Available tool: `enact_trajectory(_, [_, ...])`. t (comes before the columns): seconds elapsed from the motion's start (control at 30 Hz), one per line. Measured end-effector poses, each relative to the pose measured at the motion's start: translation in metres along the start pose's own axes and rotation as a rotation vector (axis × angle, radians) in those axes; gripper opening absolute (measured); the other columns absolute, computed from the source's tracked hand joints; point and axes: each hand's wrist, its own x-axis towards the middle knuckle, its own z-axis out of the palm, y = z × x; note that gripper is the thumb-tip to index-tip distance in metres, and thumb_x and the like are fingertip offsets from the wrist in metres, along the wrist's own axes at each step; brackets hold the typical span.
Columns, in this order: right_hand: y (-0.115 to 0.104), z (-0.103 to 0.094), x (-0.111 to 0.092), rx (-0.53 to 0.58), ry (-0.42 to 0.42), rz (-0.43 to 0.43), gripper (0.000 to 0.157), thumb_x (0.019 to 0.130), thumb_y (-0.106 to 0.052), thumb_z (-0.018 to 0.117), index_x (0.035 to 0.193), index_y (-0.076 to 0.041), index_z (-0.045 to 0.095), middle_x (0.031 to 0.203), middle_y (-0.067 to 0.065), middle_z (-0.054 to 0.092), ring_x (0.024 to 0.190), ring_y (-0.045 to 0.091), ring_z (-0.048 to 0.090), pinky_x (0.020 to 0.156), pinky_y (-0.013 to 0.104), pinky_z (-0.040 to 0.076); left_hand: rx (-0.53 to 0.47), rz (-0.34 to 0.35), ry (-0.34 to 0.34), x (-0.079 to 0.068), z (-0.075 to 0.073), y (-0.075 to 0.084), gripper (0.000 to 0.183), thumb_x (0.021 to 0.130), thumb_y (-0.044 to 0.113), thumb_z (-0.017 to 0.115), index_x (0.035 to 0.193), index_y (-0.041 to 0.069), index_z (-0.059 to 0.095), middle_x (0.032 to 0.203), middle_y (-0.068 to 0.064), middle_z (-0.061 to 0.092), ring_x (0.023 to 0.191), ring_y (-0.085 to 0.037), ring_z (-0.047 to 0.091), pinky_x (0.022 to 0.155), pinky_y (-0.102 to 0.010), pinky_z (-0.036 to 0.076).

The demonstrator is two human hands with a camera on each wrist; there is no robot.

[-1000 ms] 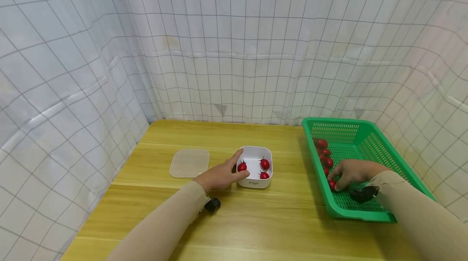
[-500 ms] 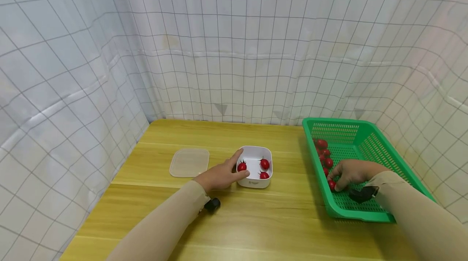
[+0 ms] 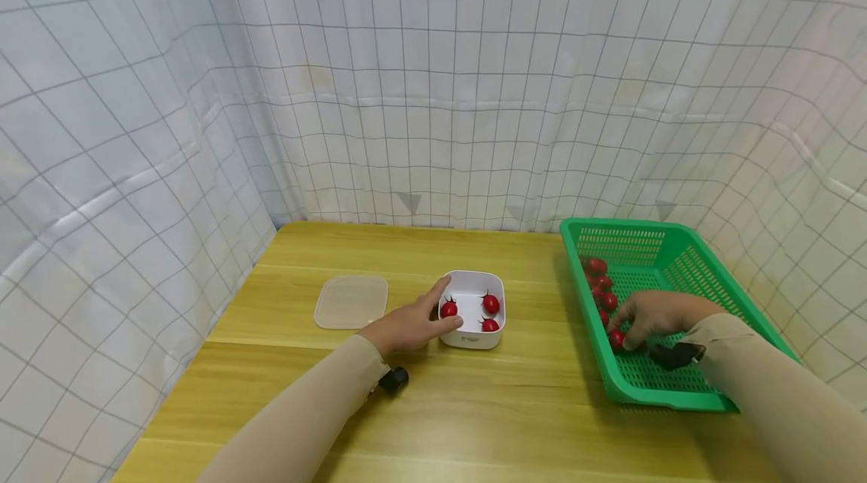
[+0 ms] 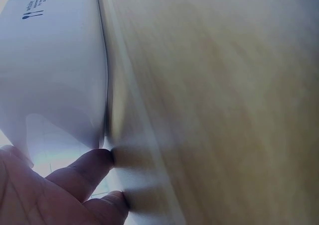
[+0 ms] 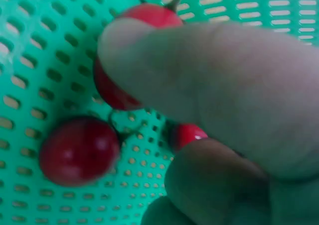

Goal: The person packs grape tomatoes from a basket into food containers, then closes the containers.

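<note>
Inside the green basket [image 3: 623, 396], my right hand [image 3: 660, 316] pinches a cherry tomato [image 3: 616, 340]. In the right wrist view the thumb [image 5: 164, 65] lies across this tomato [image 5: 117, 88]; a second tomato [image 5: 79, 150] with a green stem lies beside it, and another peeks out behind the fingers. My left hand [image 3: 409, 325] touches the left side of a small white box [image 3: 472, 289], thumb at the front and fingers spread towards the back. Three tomatoes [image 3: 491, 304] sit in the box. The left wrist view shows the box's printed wall [image 4: 50, 60] next to the fingers.
A translucent square lid [image 3: 352, 302] lies flat on the wooden table [image 3: 474, 415], left of the box. Several more tomatoes [image 3: 599, 281] line the basket's left side. White grid-patterned curtains [image 3: 433, 92] surround the table at the back and sides.
My right hand has shifted very slightly, and the tomato at its fingertips has moved a little to the right. The left hand, box and lid have stayed put.
</note>
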Motion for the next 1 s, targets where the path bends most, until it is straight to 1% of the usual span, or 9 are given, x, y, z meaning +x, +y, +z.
enact_trajectory(0.07, [-0.001, -0.002, -0.001, -0.020, 0.008, 0.002, 0.037, 0.083, -0.013, 0.081, 0.120, -0.011, 0.080, 0.129, 0.015, 0.073, 0.118, 0.031, 0.062, 0.091, 0.051, 0.057, -0.003, 0.000, -0.003, 0.000, 0.000, 0.000, 0.091, 0.102, 0.061, 0.058, 0.171, 0.037, 0.002, 0.174, -0.010, 0.028, 0.152, -0.033, 0.041, 0.125, -0.055, 0.034])
enact_trajectory(0.17, [-0.001, -0.005, -0.003, -0.027, 0.017, -0.004, 0.038, 0.083, -0.013, 0.080, 0.120, -0.011, 0.080, 0.129, 0.013, 0.073, 0.115, 0.029, 0.061, 0.087, 0.046, 0.057, -0.006, 0.000, -0.007, 0.001, 0.000, -0.001, 0.092, 0.101, 0.062, 0.058, 0.171, 0.037, 0.002, 0.174, -0.009, 0.028, 0.150, -0.033, 0.043, 0.124, -0.054, 0.035])
enact_trajectory(0.27, [-0.004, -0.010, -0.006, -0.004, 0.021, 0.005, 0.041, 0.082, -0.013, 0.079, 0.123, -0.009, 0.078, 0.127, 0.010, 0.073, 0.101, 0.024, 0.057, 0.079, 0.039, 0.051, -0.005, 0.002, -0.007, 0.002, 0.000, -0.002, 0.092, 0.102, 0.062, 0.058, 0.171, 0.037, 0.002, 0.174, -0.009, 0.028, 0.150, -0.033, 0.043, 0.124, -0.055, 0.035])
enact_trajectory(0.3, [-0.005, -0.012, -0.007, 0.000, 0.023, 0.006, 0.042, 0.082, -0.013, 0.078, 0.124, -0.008, 0.078, 0.127, 0.010, 0.073, 0.098, 0.025, 0.055, 0.077, 0.039, 0.048, -0.005, 0.002, -0.006, 0.002, 0.000, -0.002, 0.092, 0.102, 0.062, 0.058, 0.171, 0.037, 0.002, 0.174, -0.010, 0.028, 0.150, -0.033, 0.043, 0.124, -0.055, 0.035])
enact_trajectory(0.37, [-0.007, -0.017, -0.010, -0.017, 0.033, 0.005, 0.044, 0.083, -0.016, 0.078, 0.126, -0.008, 0.077, 0.128, 0.011, 0.073, 0.099, 0.024, 0.057, 0.078, 0.039, 0.050, -0.006, 0.004, -0.004, 0.002, 0.001, -0.003, 0.092, 0.102, 0.061, 0.058, 0.171, 0.037, 0.002, 0.173, -0.010, 0.029, 0.151, -0.033, 0.042, 0.124, -0.055, 0.034])
enact_trajectory(0.5, [-0.009, -0.025, -0.014, -0.074, 0.063, -0.009, 0.045, 0.085, -0.023, 0.080, 0.127, -0.008, 0.076, 0.132, 0.014, 0.073, 0.118, 0.035, 0.064, 0.089, 0.051, 0.057, -0.006, 0.003, 0.000, 0.002, 0.001, -0.003, 0.091, 0.102, 0.061, 0.058, 0.170, 0.037, 0.003, 0.173, -0.010, 0.029, 0.153, -0.033, 0.041, 0.125, -0.054, 0.034])
enact_trajectory(0.63, [-0.012, -0.032, -0.017, -0.082, 0.080, -0.020, 0.045, 0.086, -0.025, 0.080, 0.127, -0.007, 0.076, 0.131, 0.015, 0.073, 0.120, 0.042, 0.066, 0.094, 0.059, 0.056, -0.007, 0.005, 0.001, 0.001, 0.000, -0.002, 0.091, 0.102, 0.060, 0.058, 0.171, 0.037, 0.003, 0.173, -0.009, 0.029, 0.153, -0.032, 0.041, 0.125, -0.054, 0.034])
enact_trajectory(0.9, [-0.020, -0.046, -0.020, -0.105, 0.122, -0.053, 0.045, 0.086, -0.026, 0.081, 0.126, -0.006, 0.077, 0.126, 0.011, 0.074, 0.106, 0.027, 0.063, 0.086, 0.047, 0.055, -0.007, 0.008, 0.004, 0.000, 0.000, 0.000, 0.091, 0.102, 0.059, 0.058, 0.171, 0.036, 0.003, 0.173, -0.011, 0.028, 0.153, -0.034, 0.040, 0.125, -0.055, 0.034])
enact_trajectory(1.0, [-0.024, -0.050, -0.020, -0.127, 0.135, -0.063, 0.045, 0.088, -0.028, 0.080, 0.127, -0.006, 0.076, 0.113, 0.003, 0.074, 0.093, 0.019, 0.059, 0.079, 0.039, 0.052, -0.006, 0.006, 0.003, 0.000, 0.000, 0.000, 0.091, 0.103, 0.059, 0.058, 0.171, 0.036, 0.003, 0.173, -0.011, 0.029, 0.152, -0.033, 0.041, 0.124, -0.054, 0.035])
